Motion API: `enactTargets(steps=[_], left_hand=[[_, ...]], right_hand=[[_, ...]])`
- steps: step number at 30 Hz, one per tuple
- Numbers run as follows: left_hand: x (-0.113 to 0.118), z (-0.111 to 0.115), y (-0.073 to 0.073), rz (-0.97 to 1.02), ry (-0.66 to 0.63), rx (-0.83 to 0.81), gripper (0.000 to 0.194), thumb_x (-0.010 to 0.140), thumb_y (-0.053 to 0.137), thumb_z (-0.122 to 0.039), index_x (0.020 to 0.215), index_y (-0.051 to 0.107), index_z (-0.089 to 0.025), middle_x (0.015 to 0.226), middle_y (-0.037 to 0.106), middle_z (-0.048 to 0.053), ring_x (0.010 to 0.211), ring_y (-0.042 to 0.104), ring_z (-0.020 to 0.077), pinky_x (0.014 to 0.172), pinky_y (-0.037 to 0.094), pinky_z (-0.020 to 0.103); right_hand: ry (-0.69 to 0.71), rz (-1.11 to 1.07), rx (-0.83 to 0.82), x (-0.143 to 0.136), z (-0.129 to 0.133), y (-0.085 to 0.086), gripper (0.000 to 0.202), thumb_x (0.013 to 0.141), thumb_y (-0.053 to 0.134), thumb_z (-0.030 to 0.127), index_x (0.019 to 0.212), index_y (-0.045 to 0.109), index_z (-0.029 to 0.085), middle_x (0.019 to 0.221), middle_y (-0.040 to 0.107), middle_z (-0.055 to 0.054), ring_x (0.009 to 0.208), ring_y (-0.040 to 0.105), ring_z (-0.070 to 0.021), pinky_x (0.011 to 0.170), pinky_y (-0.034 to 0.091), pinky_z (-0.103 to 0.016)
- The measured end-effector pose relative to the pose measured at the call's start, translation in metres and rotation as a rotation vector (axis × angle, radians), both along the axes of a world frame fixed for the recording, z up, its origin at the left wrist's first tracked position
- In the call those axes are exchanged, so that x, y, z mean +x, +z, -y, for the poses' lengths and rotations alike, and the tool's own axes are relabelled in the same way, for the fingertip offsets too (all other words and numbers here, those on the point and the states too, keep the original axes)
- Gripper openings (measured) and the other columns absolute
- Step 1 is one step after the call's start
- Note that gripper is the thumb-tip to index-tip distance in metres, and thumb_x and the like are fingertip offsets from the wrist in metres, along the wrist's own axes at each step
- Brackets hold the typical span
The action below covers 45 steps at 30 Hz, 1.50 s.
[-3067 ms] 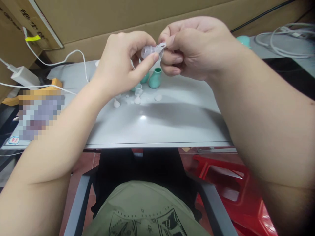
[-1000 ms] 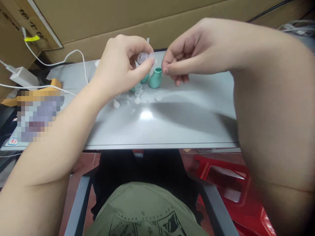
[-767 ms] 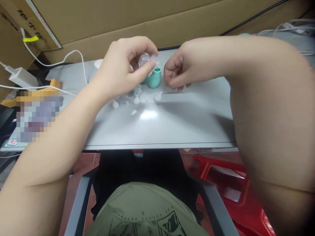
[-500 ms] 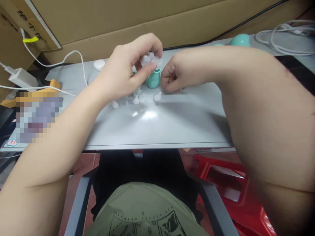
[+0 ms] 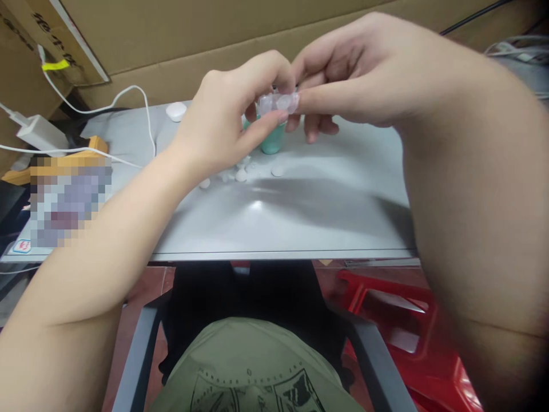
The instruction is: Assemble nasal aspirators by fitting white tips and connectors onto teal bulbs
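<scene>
My left hand (image 5: 240, 111) is closed, with thumb and fingers pinching a clear plastic piece (image 5: 274, 103) with rounded bumps. At its right end, the thumb and forefinger of my right hand (image 5: 347, 80) close on the same piece, the other fingers curled below. Just beneath the plastic stands a teal container (image 5: 273, 142), its top hidden by the hands. On the table in front lie small white pieces: a left one (image 5: 205, 183), a middle one (image 5: 241, 174) and a right one (image 5: 277, 171). Tiny clear bits are scattered among them.
A white rounded object (image 5: 175, 111) lies near the back of the grey table (image 5: 278, 229). White cables (image 5: 141, 94) and a charger (image 5: 42, 134) are at left, by a yellow-orange piece (image 5: 98, 145). Cardboard (image 5: 171, 34) walls the back. A red stool (image 5: 386, 326) stands below right.
My right hand has risen from beside the teal container and taken hold of the right end of the clear plastic piece. My left hand has shifted slightly right with it.
</scene>
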<state>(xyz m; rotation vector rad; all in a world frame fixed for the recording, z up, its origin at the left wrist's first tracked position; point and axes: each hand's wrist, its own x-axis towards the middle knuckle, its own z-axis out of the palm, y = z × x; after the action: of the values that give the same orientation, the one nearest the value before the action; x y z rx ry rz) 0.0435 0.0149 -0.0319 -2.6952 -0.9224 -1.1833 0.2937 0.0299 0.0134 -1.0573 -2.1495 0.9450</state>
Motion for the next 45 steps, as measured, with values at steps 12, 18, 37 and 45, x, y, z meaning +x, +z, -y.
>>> enactTargets(steps=[12, 18, 37, 45], left_hand=[[0.004, -0.009, -0.013, -0.027, 0.138, -0.017, 0.027, 0.106, 0.07, -0.031, 0.133, 0.066, -0.032, 0.118, 0.084, 0.005, 0.101, 0.085, 0.0308, 0.086, 0.062, 0.047], [0.005, 0.005, 0.001, -0.193, 0.171, -0.096, 0.023, 0.103, 0.082, -0.03, 0.122, 0.069, -0.034, 0.12, 0.086, 0.007, 0.104, 0.077, 0.0324, 0.091, 0.059, 0.052], [0.025, 0.017, -0.001, -0.639, 0.062, -0.215, 0.034, 0.104, 0.061, -0.008, 0.108, 0.088, -0.028, 0.11, 0.09, 0.004, 0.107, 0.086, 0.0322, 0.105, 0.061, 0.048], [0.031, 0.025, 0.015, -0.766, 0.142, -0.187, 0.037, 0.107, 0.06, -0.009, 0.108, 0.09, -0.03, 0.114, 0.092, 0.004, 0.112, 0.085, 0.0318, 0.1, 0.056, 0.046]], right_hand=[[0.021, -0.118, 0.042, -0.006, 0.003, -0.006, 0.006, 0.088, 0.089, 0.025, 0.089, 0.083, 0.027, 0.081, 0.081, 0.001, 0.07, 0.074, -0.0096, 0.063, 0.054, -0.025], [-0.197, 0.448, 0.118, 0.012, -0.005, 0.009, 0.014, 0.098, 0.09, 0.011, 0.099, 0.093, 0.025, 0.081, 0.081, 0.001, 0.074, 0.071, -0.0159, 0.077, 0.048, -0.037], [-0.048, 0.752, 0.117, 0.0, -0.019, -0.005, 0.018, 0.093, 0.088, 0.032, 0.11, 0.093, 0.029, 0.095, 0.085, 0.003, 0.077, 0.072, -0.0185, 0.075, 0.048, -0.037], [-0.014, 0.759, 0.1, -0.007, -0.011, -0.006, 0.017, 0.098, 0.088, 0.031, 0.114, 0.091, 0.028, 0.091, 0.082, 0.003, 0.075, 0.065, -0.0153, 0.077, 0.043, -0.034]])
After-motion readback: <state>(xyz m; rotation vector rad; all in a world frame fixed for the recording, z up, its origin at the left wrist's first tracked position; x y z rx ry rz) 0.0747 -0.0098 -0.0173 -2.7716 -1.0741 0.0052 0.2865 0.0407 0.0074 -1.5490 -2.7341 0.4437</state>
